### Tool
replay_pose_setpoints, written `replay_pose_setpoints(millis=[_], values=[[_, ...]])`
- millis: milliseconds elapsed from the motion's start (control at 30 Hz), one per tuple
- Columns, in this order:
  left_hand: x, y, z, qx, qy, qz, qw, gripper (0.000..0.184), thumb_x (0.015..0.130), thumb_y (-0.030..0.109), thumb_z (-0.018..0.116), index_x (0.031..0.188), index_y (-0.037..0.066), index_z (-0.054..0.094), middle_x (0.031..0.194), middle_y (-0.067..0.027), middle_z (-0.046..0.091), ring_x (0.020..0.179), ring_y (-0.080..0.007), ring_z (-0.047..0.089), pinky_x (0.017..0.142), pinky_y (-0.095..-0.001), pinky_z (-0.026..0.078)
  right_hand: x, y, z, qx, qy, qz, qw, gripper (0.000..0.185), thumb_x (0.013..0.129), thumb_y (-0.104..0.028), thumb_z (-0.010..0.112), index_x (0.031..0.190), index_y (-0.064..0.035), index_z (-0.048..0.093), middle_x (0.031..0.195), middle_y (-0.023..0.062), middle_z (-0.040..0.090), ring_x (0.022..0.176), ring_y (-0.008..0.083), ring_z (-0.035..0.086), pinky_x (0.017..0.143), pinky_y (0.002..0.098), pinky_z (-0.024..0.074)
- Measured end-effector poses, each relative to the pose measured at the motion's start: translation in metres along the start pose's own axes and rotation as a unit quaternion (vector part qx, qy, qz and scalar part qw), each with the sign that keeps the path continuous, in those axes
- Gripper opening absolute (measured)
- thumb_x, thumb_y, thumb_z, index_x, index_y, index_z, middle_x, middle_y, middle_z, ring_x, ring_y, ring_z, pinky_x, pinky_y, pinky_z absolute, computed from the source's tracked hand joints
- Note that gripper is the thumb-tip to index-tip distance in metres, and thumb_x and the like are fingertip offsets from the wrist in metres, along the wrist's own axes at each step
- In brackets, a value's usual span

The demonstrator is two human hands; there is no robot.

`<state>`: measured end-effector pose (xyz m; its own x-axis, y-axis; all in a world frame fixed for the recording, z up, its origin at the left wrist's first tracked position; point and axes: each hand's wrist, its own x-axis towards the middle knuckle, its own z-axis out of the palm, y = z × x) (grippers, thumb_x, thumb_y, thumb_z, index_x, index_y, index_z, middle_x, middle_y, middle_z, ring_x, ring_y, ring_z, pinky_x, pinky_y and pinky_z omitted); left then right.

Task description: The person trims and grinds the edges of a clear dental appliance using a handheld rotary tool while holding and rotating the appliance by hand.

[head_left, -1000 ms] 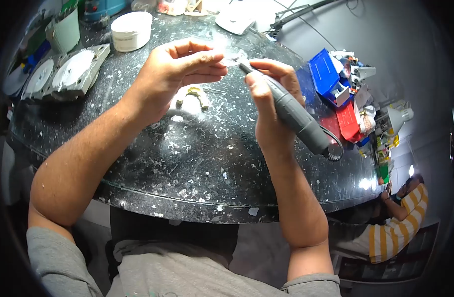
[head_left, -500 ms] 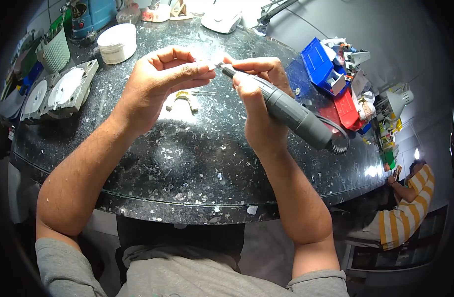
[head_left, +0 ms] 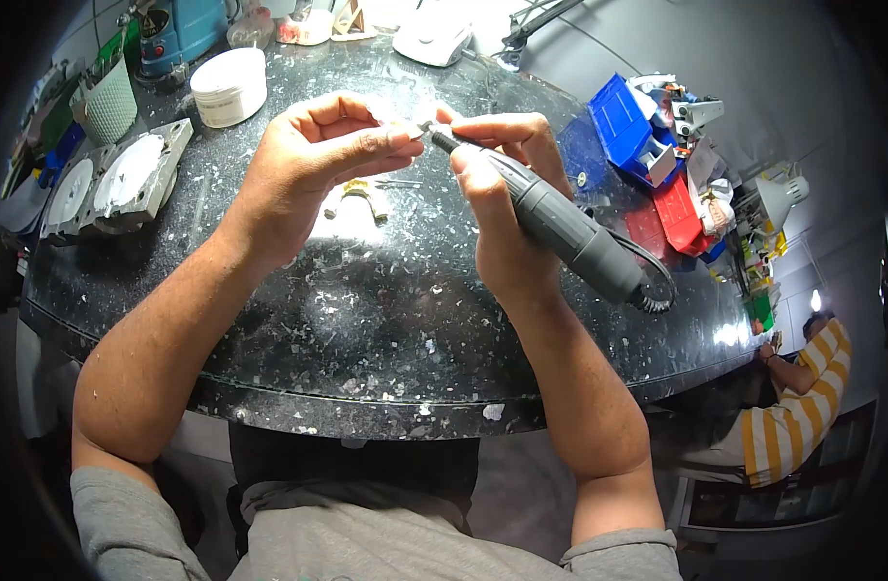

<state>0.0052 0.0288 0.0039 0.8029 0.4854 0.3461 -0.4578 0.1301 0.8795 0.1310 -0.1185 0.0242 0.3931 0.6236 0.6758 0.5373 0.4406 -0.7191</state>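
Note:
My right hand [head_left: 510,179] is wrapped round a dark grey rotary handpiece [head_left: 565,223], whose nose points up and left. Opposite it, my left hand [head_left: 333,145] is closed in a pinch at the tool's tip. Whatever the left fingers hold is too small and glare-washed to name. A small bit [head_left: 426,126] at the handpiece's nose lies close to the left fingertips; whether it touches them I cannot tell. On the bench below lies a yellowish horseshoe-shaped dental piece [head_left: 357,205], with a thin metal instrument [head_left: 398,183] beside it.
The dark, speckled bench [head_left: 367,320] has a metal two-part flask with white plaster [head_left: 129,174] at left and a white tub [head_left: 229,87] behind it. Blue [head_left: 626,131] and red [head_left: 678,213] bins stand at right. A person in a striped shirt [head_left: 797,407] sits far right.
The handpiece's rear end has dipped slightly down and right, and its nose has shifted a little left. My left hand has barely moved.

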Motion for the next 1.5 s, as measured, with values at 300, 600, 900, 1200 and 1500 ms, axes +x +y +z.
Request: replay_pose_setpoints(millis=[300,600,900,1200,1500], values=[[-0.0006,0.0005,0.0026,-0.001,-0.002,0.004,1.0,0.02,0.092,0.012,0.072,0.104,-0.002,0.065,0.102,-0.015,0.073,0.099,-0.0187,0.072,0.096,-0.0324,0.056,0.0008,-0.0004,0.0002,0.015,0.003,-0.004,1.0,0.016,0.089,-0.001,0.055,0.105,0.001,0.057,0.094,0.0053,0.06,0.078,0.0046,0.05,0.076,0.0222,0.0449],[-0.0003,-0.0002,0.0016,0.0,0.001,0.004,1.0,0.019,0.092,0.012,0.072,0.103,-0.001,0.066,0.102,-0.0139,0.074,0.099,-0.0173,0.072,0.096,-0.0312,0.056,0.0016,0.0006,-0.0019,0.005,-0.008,-0.007,1.0,0.016,0.09,-0.003,0.055,0.105,0.002,0.056,0.091,0.0046,0.058,0.078,0.0049,0.051,0.083,0.0266,0.0484],[-0.0006,-0.0003,0.0024,-0.003,0.001,0.007,1.0,0.016,0.091,0.012,0.073,0.101,0.0,0.067,0.102,-0.0129,0.074,0.098,-0.0166,0.071,0.094,-0.0304,0.056,0.0025,0.0059,-0.0065,0.002,-0.025,-0.02,0.999,0.015,0.089,-0.004,0.059,0.104,0.0001,0.057,0.103,0.0116,0.061,0.095,0.0136,0.061,0.094,0.033,0.0515],[-0.0005,0.0,0.0025,0.001,0.005,0.008,1.0,0.016,0.091,0.012,0.073,0.1,0.001,0.067,0.101,-0.0126,0.074,0.099,-0.0164,0.071,0.095,-0.0307,0.055,0.0018,0.0082,-0.0056,0.032,-0.012,-0.015,0.999,0.016,0.089,-0.004,0.061,0.104,-0.0012,0.057,0.107,0.014,0.065,0.101,0.0162,0.066,0.09,0.0307,0.0521],[-0.0012,0.0012,0.0036,-0.015,0.007,0.011,1.0,0.015,0.089,0.01,0.075,0.1,0.002,0.067,0.102,-0.012,0.074,0.099,-0.0168,0.071,0.095,-0.0316,0.055,0.0019,0.0063,-0.0057,0.032,-0.022,-0.01,0.999,0.016,0.091,-0.004,0.06,0.106,-0.0016,0.056,0.109,0.014,0.064,0.104,0.0167,0.064,0.092,0.0311,0.051]])
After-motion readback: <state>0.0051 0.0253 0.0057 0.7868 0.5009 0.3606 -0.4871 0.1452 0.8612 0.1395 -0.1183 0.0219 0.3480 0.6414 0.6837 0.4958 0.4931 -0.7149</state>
